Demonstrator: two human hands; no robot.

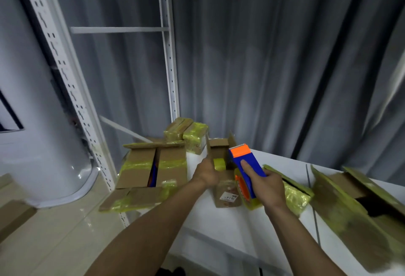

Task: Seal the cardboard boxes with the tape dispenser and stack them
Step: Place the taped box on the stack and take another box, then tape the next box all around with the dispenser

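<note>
Grey curtains back the white table (219,242). Right hand (266,184) at 5 o'clock grips the tape dispenser (246,166); left hand (207,173) touches the small open cardboard box (225,190) at 6, grip unclear. Sealing seems hardly begun, nothing stacked.

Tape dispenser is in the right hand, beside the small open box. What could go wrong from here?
1. The right hand grips the tape dispenser with its toothed blade up, close to the left hand at the small box; a quick pass could nick it.
2. That box's flaps stand open; tape laid now would likely seal nothing.
3. The large open box seems to sit at the table's left edge, one flap overhanging; a bump might tip it.
</note>
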